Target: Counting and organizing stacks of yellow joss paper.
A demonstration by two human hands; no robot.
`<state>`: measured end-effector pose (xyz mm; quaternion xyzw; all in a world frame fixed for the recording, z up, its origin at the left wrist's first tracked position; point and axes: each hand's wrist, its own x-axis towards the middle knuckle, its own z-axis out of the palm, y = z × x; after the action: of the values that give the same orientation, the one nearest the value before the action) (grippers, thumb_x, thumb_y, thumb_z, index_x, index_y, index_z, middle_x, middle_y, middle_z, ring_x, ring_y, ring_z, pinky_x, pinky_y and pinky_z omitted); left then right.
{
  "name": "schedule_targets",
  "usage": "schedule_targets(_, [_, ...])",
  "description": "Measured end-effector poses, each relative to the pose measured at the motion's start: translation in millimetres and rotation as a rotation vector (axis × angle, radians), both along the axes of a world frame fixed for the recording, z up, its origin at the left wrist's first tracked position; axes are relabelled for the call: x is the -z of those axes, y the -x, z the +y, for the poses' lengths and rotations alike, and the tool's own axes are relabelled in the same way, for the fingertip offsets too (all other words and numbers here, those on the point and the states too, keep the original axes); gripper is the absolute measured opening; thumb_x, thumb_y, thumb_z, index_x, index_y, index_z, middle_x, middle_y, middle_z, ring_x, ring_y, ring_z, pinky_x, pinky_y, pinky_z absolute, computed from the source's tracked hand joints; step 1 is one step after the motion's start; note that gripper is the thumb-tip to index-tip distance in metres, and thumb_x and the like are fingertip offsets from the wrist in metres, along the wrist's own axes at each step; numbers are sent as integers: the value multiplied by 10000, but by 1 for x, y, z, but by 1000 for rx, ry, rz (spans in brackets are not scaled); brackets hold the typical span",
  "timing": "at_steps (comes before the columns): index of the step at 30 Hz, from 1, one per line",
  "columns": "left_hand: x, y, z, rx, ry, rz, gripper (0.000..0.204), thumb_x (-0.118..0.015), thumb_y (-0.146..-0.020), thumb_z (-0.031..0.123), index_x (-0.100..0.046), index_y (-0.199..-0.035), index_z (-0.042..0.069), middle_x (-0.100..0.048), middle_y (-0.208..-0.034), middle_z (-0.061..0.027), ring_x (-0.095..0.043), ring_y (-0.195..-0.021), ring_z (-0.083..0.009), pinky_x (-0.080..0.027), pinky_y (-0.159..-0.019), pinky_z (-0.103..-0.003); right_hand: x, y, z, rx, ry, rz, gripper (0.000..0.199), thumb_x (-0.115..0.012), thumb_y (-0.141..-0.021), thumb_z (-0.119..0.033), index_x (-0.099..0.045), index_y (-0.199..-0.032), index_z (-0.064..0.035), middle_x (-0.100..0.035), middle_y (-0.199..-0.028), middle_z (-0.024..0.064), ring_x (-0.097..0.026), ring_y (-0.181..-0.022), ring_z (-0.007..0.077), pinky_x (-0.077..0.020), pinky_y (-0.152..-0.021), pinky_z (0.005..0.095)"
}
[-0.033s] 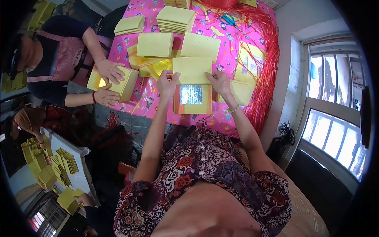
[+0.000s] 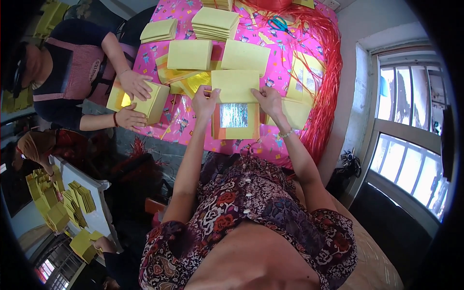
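Observation:
My left hand (image 2: 205,101) and my right hand (image 2: 268,101) each pinch a side edge of a yellow paper sheet (image 2: 235,84). The sheet lies turned back over the far end of a stack of paper (image 2: 235,131) whose top sheet bears a square of silver foil (image 2: 234,115). The stack rests on the pink patterned tablecloth (image 2: 169,123) near the table's front edge. At the left, another person's two hands (image 2: 133,99) hold a thick block of yellow paper (image 2: 153,101).
Several yellow paper stacks (image 2: 215,21) lie farther back on the table, and gold foil sheets (image 2: 195,81) lie beside my left hand. Blue scissors (image 2: 279,23) rest on red strings (image 2: 328,63) along the right edge. A window (image 2: 411,125) is on the right; more yellow paper (image 2: 63,203) lies lower left.

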<state>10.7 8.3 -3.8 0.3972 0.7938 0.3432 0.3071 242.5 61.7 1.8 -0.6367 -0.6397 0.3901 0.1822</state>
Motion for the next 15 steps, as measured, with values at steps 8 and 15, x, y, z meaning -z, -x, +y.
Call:
schedule_targets(8, [17, -9, -2, -36, -263, 246, 309, -770, -765, 283, -620, -922, 64, -616, -823, -87, -620, -783, -259, -480, -707, -377, 13, -2, 3, -30, 1, -41, 454, -663, -844, -445, -638, -720, -10, -608, -625, 147, -608, -595, 287, -464, -586, 409])
schedule_targets(15, [17, -28, 6, 214, -335, 336, 138, -680, -807, 105, -611, -919, 64, -567, -874, -125, -610, -760, -306, -485, -677, -419, 21, -4, 8, -27, 28, -52, 452, -671, -834, -453, -660, -747, -9, -625, -642, 147, -626, -615, 288, -476, -600, 414])
